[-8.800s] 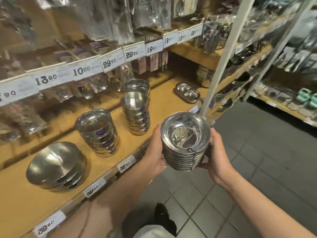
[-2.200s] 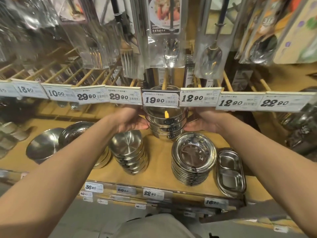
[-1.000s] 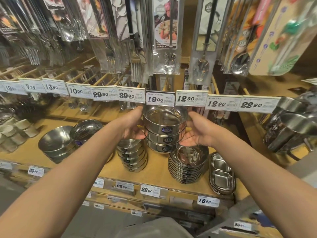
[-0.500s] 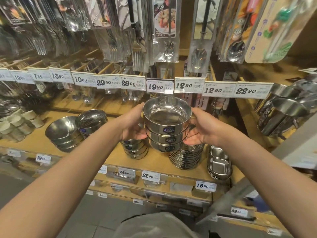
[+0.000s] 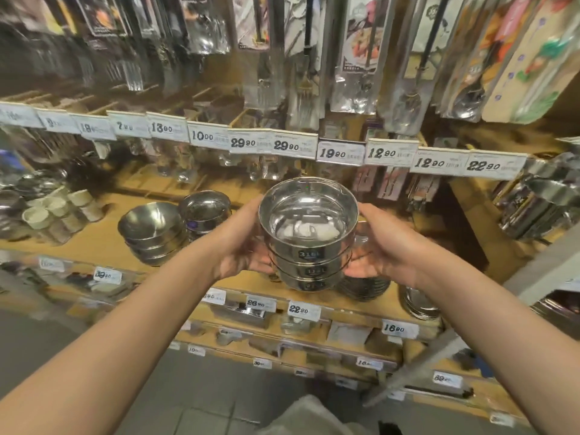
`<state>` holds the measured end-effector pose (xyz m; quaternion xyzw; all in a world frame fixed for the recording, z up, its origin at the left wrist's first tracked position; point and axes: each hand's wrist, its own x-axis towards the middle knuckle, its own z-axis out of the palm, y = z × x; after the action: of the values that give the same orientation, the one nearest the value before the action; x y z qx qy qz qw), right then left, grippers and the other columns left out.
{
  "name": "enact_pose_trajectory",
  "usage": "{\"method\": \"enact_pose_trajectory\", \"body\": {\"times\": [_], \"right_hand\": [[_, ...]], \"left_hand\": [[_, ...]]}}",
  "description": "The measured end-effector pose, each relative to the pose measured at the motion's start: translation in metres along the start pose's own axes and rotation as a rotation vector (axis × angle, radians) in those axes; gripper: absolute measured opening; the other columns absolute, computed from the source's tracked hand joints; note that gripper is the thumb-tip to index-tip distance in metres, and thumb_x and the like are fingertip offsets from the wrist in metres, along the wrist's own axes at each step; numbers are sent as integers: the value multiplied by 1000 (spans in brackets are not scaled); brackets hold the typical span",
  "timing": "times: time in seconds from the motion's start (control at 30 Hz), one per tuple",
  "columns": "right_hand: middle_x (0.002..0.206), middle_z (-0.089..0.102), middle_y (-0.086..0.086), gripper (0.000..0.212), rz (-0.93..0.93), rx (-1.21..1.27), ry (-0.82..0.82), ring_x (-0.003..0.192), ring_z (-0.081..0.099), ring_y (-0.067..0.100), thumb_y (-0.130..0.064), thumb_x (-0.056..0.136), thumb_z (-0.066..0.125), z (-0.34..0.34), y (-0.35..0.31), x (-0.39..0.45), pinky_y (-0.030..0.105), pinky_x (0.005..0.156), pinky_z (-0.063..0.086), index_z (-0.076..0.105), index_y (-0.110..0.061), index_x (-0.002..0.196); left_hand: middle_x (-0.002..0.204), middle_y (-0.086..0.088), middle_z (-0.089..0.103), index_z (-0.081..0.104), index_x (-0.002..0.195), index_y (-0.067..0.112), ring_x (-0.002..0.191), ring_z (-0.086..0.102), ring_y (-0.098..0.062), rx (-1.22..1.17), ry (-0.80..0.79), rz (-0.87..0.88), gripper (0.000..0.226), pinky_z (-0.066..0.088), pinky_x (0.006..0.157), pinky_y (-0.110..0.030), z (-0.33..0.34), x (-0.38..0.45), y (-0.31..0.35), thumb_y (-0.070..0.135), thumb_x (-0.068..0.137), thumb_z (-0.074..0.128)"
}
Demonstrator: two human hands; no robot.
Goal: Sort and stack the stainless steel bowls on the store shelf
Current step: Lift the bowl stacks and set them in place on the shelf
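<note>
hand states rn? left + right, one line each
Left hand: grips the left side of the stack of steel bowls, fingers curled round it.
Right hand: grips the right side of the same stack.

Above the shelf I see packaged cutlery (image 5: 301, 58) hanging in clear sleeves, forks and spoons mostly, much of it blurred on the left. Below them runs a row of white price tags (image 5: 340, 152), reading from 13.90 and 10.00 through 29.90, 19.90, 12.90 to 22.90 on the right. Far left on the wooden shelf board (image 5: 103, 237) sit small white cups (image 5: 47, 211), clustered close together. A second line of price labels (image 5: 303, 309) runs along the near shelf edge, with 22.90 and 16.90 legible. At the bottom I make out grey floor tiles (image 5: 204, 403). A pale metal upright (image 5: 417, 368) slants across the lower right.
</note>
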<state>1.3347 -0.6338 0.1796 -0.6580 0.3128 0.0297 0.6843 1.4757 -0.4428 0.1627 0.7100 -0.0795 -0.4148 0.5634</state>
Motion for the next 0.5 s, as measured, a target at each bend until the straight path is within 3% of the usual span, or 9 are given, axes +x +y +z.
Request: {"method": "enact_pose_trajectory", "body": {"times": [0.1,0.3,0.43,0.5], "right_hand": [[97,73,6,49,3,-16,-30,68,68,21,-60,99,40,50,-3,-6,35,61,61,63,-22,121],[94,75,18,64,71,-61,-185,64,73,23,-67,96,37,173,-2,-4,30,56,57,65,-16,122],[78,75,10,62,93,-87,-287,64,72,21,-68,95,40,249,2,3,33,64,60,64,-18,123],[82,77,6,59,89,-82,-318,68,75,20,-68,94,43,282,6,6,35,69,61,64,-23,125]], "left_hand": [[79,-9,72,74,99,14,62,72,-22,-68,76,23,66,59,56,-33,-40,-35,-13,71,92,40],[93,-8,65,68,108,14,64,70,-22,-150,220,24,59,59,54,-33,-147,-103,-52,65,94,44],[93,-7,63,68,97,17,72,67,-24,-159,317,2,53,62,61,-38,-210,-136,-77,63,97,41],[97,-10,63,70,101,15,79,64,-28,-129,362,-20,56,60,67,-40,-240,-145,-88,63,95,41]]}}
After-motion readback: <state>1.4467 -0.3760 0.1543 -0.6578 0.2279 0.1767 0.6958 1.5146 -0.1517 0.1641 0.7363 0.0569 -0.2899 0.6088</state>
